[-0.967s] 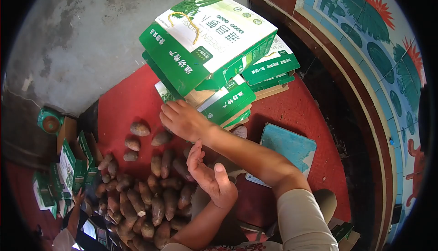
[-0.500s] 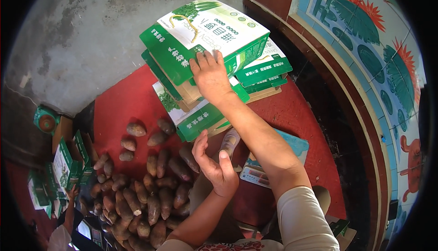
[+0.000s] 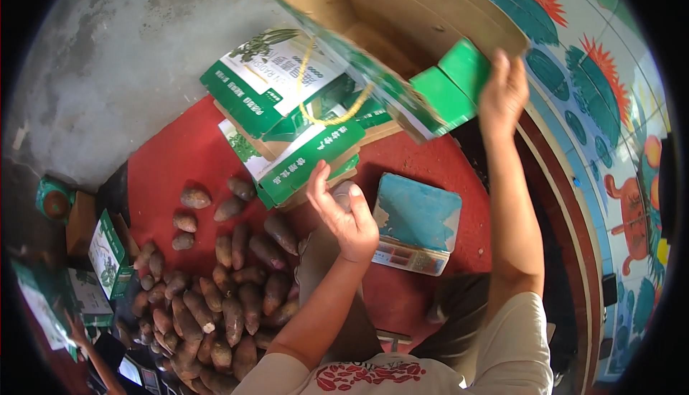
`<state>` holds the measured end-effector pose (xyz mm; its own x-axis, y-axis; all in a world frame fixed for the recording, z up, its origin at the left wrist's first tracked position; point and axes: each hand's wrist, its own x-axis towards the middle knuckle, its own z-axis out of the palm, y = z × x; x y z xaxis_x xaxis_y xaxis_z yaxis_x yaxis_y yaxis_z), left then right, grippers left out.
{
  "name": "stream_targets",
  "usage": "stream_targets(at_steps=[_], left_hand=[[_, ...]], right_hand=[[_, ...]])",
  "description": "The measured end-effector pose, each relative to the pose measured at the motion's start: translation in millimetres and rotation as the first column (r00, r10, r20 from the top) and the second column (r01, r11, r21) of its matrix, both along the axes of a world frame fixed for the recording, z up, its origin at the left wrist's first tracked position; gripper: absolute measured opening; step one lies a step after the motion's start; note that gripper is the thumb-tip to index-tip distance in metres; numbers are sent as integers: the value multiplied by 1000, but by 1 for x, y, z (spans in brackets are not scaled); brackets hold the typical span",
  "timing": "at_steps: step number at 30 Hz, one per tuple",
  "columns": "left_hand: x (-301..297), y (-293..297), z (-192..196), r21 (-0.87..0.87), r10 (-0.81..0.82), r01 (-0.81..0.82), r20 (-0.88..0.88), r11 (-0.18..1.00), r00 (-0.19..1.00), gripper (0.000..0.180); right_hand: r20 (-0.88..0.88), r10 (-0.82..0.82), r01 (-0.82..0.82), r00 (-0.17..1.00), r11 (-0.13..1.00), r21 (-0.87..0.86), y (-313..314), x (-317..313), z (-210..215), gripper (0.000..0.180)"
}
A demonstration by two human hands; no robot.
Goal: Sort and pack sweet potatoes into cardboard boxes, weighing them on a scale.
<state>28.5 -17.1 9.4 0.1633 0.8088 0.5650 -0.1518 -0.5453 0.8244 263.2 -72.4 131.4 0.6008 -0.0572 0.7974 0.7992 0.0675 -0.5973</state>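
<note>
The right hand (image 3: 504,97) is clenched on the right-hand edge of an open white-and-green cardboard box with a bare brown interior (image 3: 405,3), fingers and thumb closed by its bright green inner flaps (image 3: 448,82); the box is held up and tilted, its mouth toward the viewer, above the right side of a stack of flattened-looking white-and-green printed cartons (image 3: 312,156), though whether the two touch cannot be told; its near side is blurred, and a twisted yellow cord handle (image 3: 343,119) loops down in front of the stack.

The left hand (image 3: 346,219) grasps nothing; its fingers are loosely spread and the thumb stands apart, just beside the lower corner of the stack.

Right of that hand, a flat square scale with a worn blue top (image 3: 416,212) rests on the red floor covering (image 3: 169,140); to its left lies a large heap of elongated reddish-brown tubers (image 3: 233,317), with five shorter tubers (image 3: 194,197) set apart beyond it; further left, an open green-and-white carton (image 3: 108,260) stands upright, and at the edge of view another person's hand (image 3: 76,329) is at a blurred green-and-white carton (image 3: 41,307).
</note>
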Motion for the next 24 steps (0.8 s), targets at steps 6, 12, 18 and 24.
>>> stream_targets(at_steps=[6, 12, 18, 24], left_hand=[[10, 3, -6, -149, 72, -72, -3, 986, 997, 38], [31, -6, -27, -347, -133, 83, -122, 934, 984, 46], [57, -4, -82, -598, -436, 201, -277, 776, 856, 60], [50, -27, -88, -434, -462, 249, -502, 866, 731, 45]], right_hand=[[-283, -137, 44, 949, 949, -311, -183, -4, -36, 32], [-571, 26, -240, 821, 922, -303, -262, -10, -122, 30], [-816, 236, -489, 528, 870, -65, -274, -2, -180, 27], [-802, 72, -487, 593, 825, -286, -303, 25, -208, 36]])
